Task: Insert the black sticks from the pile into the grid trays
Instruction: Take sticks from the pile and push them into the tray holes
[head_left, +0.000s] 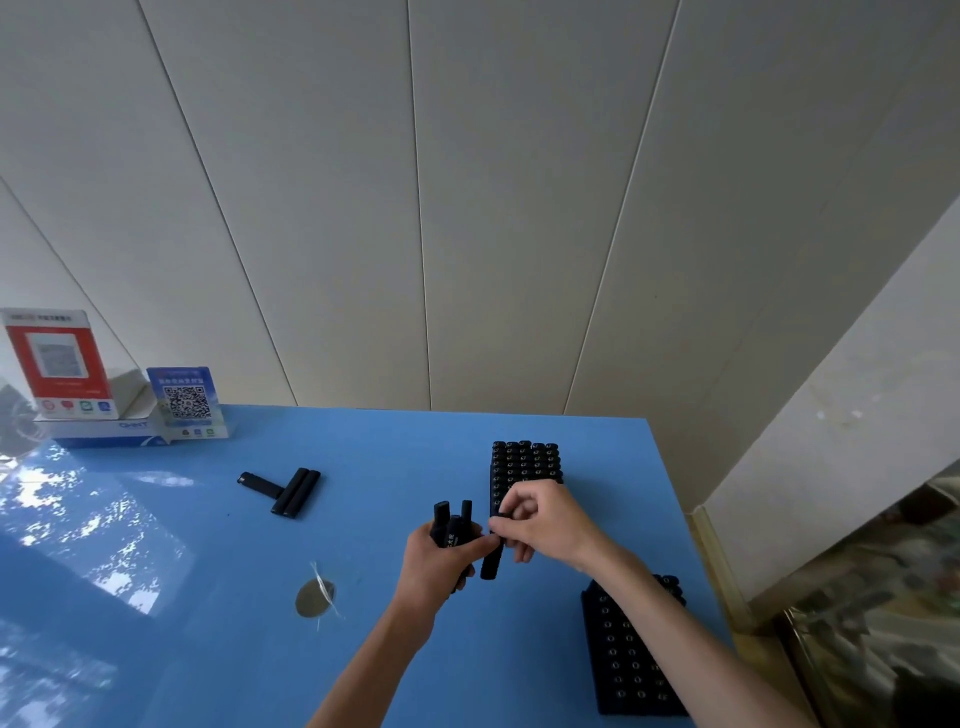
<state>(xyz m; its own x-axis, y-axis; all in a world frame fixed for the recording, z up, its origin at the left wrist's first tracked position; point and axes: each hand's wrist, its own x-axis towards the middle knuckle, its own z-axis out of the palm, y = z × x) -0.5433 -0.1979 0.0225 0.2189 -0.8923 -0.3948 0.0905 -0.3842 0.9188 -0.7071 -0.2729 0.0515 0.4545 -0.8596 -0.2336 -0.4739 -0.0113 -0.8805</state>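
One stick (492, 558), upright, is pinched by the right hand (540, 522) just before the far tray (524, 462); the left hand (441, 564) grips a bundle (453, 525).

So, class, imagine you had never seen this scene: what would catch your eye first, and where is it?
First, the two hands at the centre: the left hand grips a bundle of black sticks, while the right hand pinches one stick beside it. Behind them stands a filled grid tray, with a second tray near the table's right edge. Three loose sticks lie farther left on the blue table.
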